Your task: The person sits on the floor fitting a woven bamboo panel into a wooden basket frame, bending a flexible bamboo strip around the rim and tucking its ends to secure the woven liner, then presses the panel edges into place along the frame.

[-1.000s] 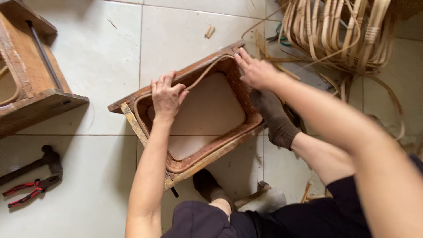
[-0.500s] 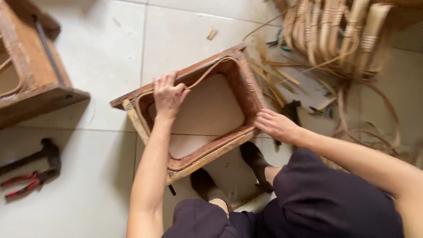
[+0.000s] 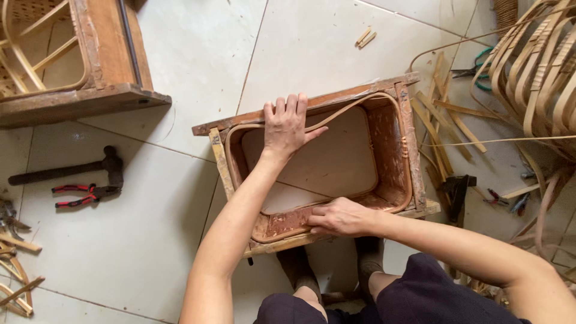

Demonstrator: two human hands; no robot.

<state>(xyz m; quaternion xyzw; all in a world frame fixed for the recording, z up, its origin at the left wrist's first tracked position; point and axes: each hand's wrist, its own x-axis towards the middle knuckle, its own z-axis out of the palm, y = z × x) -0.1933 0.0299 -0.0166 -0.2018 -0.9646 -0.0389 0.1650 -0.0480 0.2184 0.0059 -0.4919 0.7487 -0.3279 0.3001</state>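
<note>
A rectangular wooden frame mould [image 3: 408,150] lies on the tiled floor, with a bent rattan strip [image 3: 354,105] running along its inner wall. My left hand [image 3: 287,125] presses flat on the far rim, fingers spread over the strip. My right hand [image 3: 339,216] lies on the near rim, fingers pressing the strip against the inside edge. Both feet in dark socks [image 3: 300,267] rest under the near edge of the frame.
A second wooden frame [image 3: 90,90] stands at the upper left. A hammer [image 3: 72,170] and red-handled pliers [image 3: 81,195] lie on the left floor. Coiled rattan strips [image 3: 534,72] and loose cane pieces [image 3: 450,120] crowd the right side, with more tools [image 3: 459,189] there.
My right hand has moved from the far right corner of the frame, down its right side, to the near rim. My left hand has stayed on the far rim.
</note>
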